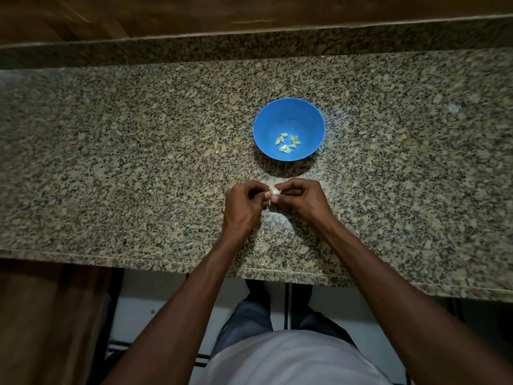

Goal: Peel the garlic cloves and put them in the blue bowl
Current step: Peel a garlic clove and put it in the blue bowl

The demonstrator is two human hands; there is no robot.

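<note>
I see both hands meeting over a speckled counter (138, 151). My left hand (243, 207) and right hand (298, 198) pinch one pale garlic clove (274, 192) between their curled fingertips (its skin looks partly loose). Just beyond them sits the blue bowl (288, 109), with a small cluster of peeled cloves (287, 141) lying in its bottom.

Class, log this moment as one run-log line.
step: peeling | both hands pinch garlic clove | peeled cloves in blue bowl | surface: granite counter
</note>
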